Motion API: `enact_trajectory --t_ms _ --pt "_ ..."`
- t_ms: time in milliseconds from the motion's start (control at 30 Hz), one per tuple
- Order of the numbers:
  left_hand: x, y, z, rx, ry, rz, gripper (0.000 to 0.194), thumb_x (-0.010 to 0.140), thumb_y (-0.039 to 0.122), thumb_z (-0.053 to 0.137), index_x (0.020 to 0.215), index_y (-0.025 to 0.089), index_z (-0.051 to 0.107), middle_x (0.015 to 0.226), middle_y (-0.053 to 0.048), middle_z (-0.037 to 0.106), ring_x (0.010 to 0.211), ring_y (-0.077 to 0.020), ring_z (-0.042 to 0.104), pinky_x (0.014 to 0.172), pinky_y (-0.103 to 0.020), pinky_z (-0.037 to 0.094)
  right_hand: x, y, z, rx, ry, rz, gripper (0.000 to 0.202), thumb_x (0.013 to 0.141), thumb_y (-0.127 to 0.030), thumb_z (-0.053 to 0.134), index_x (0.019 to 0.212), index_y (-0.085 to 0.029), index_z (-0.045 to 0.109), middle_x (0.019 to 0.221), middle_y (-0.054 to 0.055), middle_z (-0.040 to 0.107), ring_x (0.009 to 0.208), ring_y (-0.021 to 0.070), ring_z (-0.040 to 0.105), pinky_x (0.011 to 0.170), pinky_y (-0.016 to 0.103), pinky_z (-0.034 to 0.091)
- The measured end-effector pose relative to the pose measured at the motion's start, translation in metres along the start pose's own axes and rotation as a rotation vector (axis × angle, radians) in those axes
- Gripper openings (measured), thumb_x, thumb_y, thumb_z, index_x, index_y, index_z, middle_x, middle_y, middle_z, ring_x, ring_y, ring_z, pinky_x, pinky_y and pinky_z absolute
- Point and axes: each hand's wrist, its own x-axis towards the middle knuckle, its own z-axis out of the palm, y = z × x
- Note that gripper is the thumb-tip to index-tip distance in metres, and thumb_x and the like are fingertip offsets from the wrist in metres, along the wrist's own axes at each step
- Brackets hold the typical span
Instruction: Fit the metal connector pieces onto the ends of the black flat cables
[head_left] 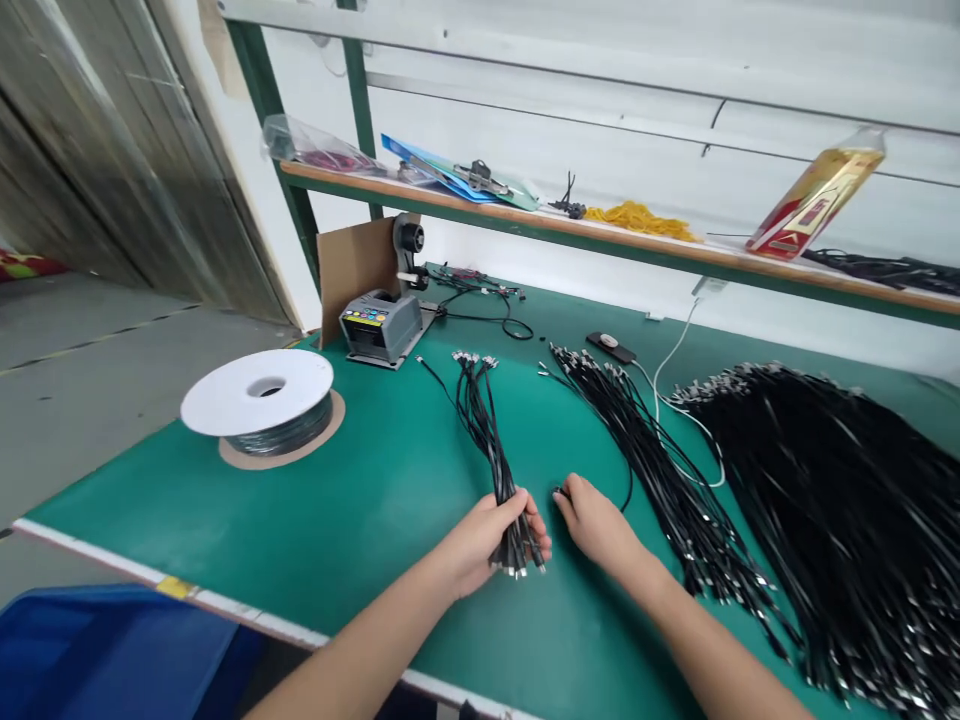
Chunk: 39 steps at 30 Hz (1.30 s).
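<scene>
My left hand is wrapped round a small bundle of black cables near their lower ends. The metal-tipped connectors stick out below the fingers, and the far ends fan out on the green tabletop. Just to the right, my right hand is closed in a pinch on a single black cable. Its dark end shows at the fingertips, and the cable runs out behind the hand toward a middle pile of black cables. Farther right lies a much larger heap of black cables.
A white spool sits at the left, with a grey tape dispenser behind it. A dark phone-like device and a white cord lie at the back. Above, a shelf carries a tilted bottle and clipboards.
</scene>
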Motion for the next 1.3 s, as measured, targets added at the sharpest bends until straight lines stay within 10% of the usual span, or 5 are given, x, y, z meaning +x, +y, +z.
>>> enact_trajectory --t_ms 333,567,967,1300 --pt "0.091 -0.008 -0.004 0.315 -0.087 0.146 0.027 0.084 0.038 0.076 0.075 0.013 0.071 0.064 -0.002 0.066 0.058 -0.0105 0.060 0.056 -0.019 0.046 -0.021 0.014 0.003 0.597 0.016 0.074 0.054 0.098 -0.068 0.022 0.097 -0.021 0.047 0.057 -0.006 0.046 0.044 0.0121 0.043 0.046 0.024 0.037" --pt "0.089 -0.012 -0.021 0.331 -0.113 0.119 0.034 0.083 0.049 0.073 0.089 0.015 0.072 0.070 0.000 0.063 0.054 -0.0115 0.058 0.052 -0.021 0.046 -0.038 0.020 0.005 0.592 -0.047 0.076 0.035 0.080 -0.050 0.072 0.090 -0.018 0.065 0.058 -0.006 0.045 0.052 0.0095 0.035 0.051 0.023 0.028" --pt "0.082 -0.008 -0.022 0.550 -0.377 0.119 0.021 0.090 0.040 0.066 0.096 0.019 0.068 0.059 0.005 0.058 0.056 -0.0110 0.055 0.055 -0.022 0.046 -0.039 0.014 -0.002 0.468 -0.073 -0.007 0.019 0.091 -0.036 0.063 0.084 -0.019 0.065 0.061 -0.005 0.047 0.054 0.0088 0.036 0.051 0.022 0.029" --pt "0.082 -0.007 -0.020 0.625 -0.291 0.135 0.022 0.085 0.040 0.069 0.085 0.019 0.064 0.060 0.004 0.059 0.055 -0.0132 0.054 0.053 -0.025 0.047 -0.039 0.018 -0.005 0.627 -0.152 0.021 0.024 0.092 -0.042 0.065 0.091 -0.018 0.066 0.062 -0.006 0.045 0.053 0.0072 0.033 0.050 0.021 0.027"
